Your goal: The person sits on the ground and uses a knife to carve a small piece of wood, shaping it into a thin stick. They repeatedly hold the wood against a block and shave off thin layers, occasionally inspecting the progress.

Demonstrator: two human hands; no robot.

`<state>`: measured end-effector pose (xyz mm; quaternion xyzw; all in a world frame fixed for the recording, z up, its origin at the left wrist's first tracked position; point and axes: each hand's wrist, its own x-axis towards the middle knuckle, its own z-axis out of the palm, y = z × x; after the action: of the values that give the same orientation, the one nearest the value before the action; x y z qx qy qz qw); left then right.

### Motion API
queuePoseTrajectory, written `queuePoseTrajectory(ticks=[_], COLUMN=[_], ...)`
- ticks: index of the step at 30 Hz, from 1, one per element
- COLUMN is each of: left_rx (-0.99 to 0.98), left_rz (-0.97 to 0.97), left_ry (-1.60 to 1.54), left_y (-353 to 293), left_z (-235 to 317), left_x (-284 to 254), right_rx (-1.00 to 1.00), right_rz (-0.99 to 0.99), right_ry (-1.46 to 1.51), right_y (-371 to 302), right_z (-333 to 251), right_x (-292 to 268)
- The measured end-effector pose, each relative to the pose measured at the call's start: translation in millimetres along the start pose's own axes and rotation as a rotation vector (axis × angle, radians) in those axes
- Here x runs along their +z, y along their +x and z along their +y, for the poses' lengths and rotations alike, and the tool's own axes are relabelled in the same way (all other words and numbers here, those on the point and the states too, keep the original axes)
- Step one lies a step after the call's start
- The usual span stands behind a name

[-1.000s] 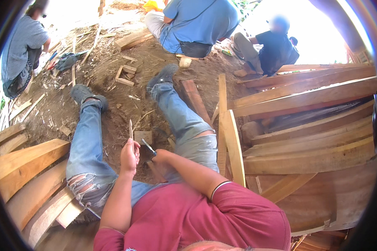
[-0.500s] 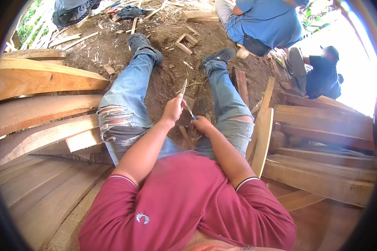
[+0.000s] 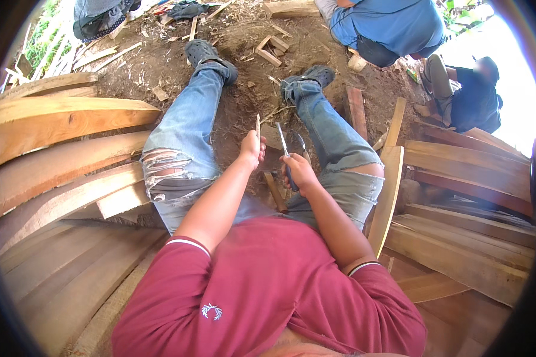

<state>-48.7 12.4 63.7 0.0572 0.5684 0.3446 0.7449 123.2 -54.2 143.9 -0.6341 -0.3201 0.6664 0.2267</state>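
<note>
My left hand [image 3: 253,149] is closed round a thin, pale wooden stick [image 3: 258,124] whose tip points away from me. To its right, my right hand [image 3: 299,171] grips a knife [image 3: 281,138] by its dark blue handle, the narrow metal blade pointing forward. Blade and stick are apart. Just beyond the right hand, by my right leg, lies a metal piece [image 3: 303,146] whose kind I cannot make out. Between my thighs is a brown wooden handle or bar [image 3: 275,190], its far end partly hidden.
Stacked boards [image 3: 65,152] stand at my left, and more planks [image 3: 464,232] at my right. A narrow upright board [image 3: 387,190] leans beside my right knee. Wood offcuts [image 3: 270,52] and shavings litter the dirt ahead. One person in blue [image 3: 387,27] and another in dark clothes [image 3: 473,98] sit at far right.
The knife has come away from the stick and its blade now points forward. My right hand has shifted slightly right. The view has moved a little, and the metal piece now shows.
</note>
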Motion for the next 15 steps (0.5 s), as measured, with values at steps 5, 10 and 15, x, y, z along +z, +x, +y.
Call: queuePoseTrajectory(ticks=[5, 10, 15], left_rx=[-0.011, -0.118, -0.15], left_rz=[0.087, 0.047, -0.024], left_ry=[0.031, 0.039, 0.041], left_y=[51.8, 71.4, 72.5], left_z=[-33.9, -54.7, -55.3], left_x=[10.1, 7.6, 3.4], right_rx=[-0.075, -0.05, -0.137], right_rz=[0.095, 0.034, 0.065], right_ry=[-0.247, -0.362, -0.625], right_y=[23.2, 40.4, 45.2], right_z=[23.0, 30.6, 31.8], right_x=[-11.9, -22.3, -15.5])
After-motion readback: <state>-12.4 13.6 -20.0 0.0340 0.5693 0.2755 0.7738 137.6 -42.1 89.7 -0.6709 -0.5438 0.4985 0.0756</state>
